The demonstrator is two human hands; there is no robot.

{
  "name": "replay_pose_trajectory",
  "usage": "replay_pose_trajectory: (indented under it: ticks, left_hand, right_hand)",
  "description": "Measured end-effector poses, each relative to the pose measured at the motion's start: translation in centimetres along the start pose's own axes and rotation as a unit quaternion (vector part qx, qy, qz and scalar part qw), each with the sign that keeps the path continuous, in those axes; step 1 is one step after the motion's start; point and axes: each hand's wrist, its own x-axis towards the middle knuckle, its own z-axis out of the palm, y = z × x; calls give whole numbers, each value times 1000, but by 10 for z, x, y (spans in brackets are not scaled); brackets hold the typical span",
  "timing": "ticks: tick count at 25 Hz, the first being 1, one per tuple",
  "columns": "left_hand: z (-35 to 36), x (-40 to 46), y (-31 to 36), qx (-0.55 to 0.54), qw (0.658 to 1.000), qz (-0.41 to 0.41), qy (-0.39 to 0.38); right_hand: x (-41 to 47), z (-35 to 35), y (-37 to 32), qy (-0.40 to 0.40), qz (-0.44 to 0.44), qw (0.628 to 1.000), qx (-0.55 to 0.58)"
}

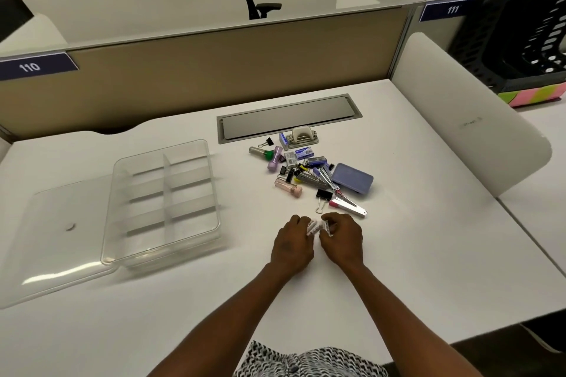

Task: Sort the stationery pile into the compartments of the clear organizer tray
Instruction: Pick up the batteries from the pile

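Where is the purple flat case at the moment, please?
In the head view, the purple flat case lies on the stationery pile's right edge, beyond the right hand.

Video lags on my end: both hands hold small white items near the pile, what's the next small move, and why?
Probably carry them left and drop them into one compartment of the clear organizer tray. The left hand and right hand each pinch small white printed pieces, and every compartment looks empty, while the pile remains unsorted.

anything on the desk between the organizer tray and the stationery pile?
No. In the head view, the desk between the clear organizer tray and the stationery pile is bare white surface; both hands sit nearer the camera.
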Motion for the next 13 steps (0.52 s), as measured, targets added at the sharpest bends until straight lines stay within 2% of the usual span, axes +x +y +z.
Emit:
replay_pose_trajectory:
  ticks: [4, 6, 8, 10, 11, 13]
  left_hand:
    - [2, -4, -3, -82, 995, -47, 34]
    - [-1, -4, 1, -133, 986, -99, 32]
    - [-7, -6, 5, -207, 963, -167, 33]
    - [-10, -9, 7, -269, 939, -211, 47]
    - [-10, -13, 9, -283, 931, -221, 66]
    - [-10, -22, 12, -285, 930, -205, 110]
  right_hand:
    - [-2, -3, -9, -12, 68, 995, 69]
    - [-2, -1, -11, -42, 133, 977, 158]
    - [-2, 2, -17, -73, 230, 914, 327]
    - [-6, -2, -33, -96, 309, 812, 485]
    - [-9, -3, -42, -110, 333, 767, 538]
    - [-13, -3, -57, -145, 369, 706, 587]
